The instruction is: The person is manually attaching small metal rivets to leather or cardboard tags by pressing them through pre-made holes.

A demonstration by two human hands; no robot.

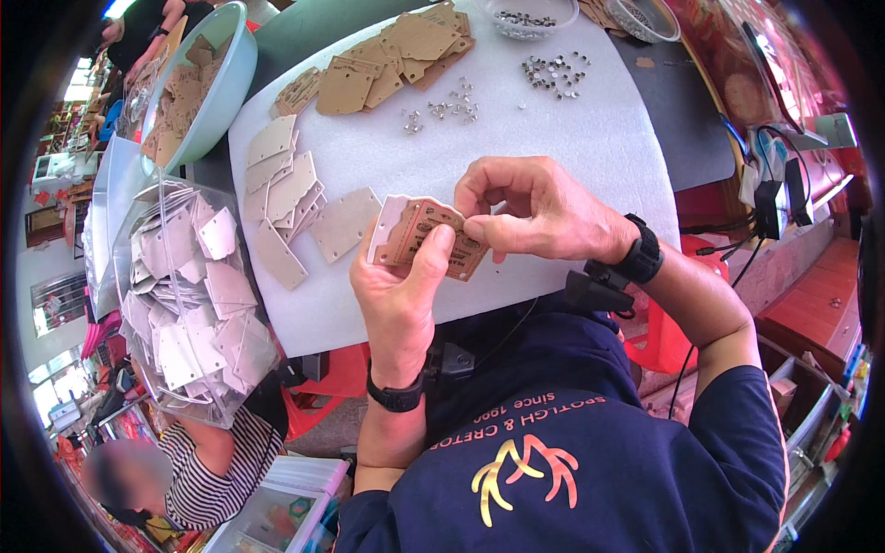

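My left hand [398, 300] grips a brown printed card [398, 247] with its thumb across the front. Behind that card a pale grey card [395, 206] with a wavy edge sticks out. At the card's right edge, my right hand [548, 207] is closed in a pinch; what its fingertips hold, if anything, is hidden. To the left, on the white foam sheet [590, 138], lie a single pale card [346, 224] and a loose stack of pale cards [288, 189]. Small silvery metal fasteners [454, 106] and round metal caps [553, 76] are scattered beyond my hands.
Brown cards [392, 55] are piled at the far side. A pale green basin [241, 69] and a clear bin [249, 304] of pale cards stand at left. Plastic bowls [528, 29] hold small metal parts. A person in a striped sleeve [217, 484] is at lower left; cables [737, 241] hang at right.
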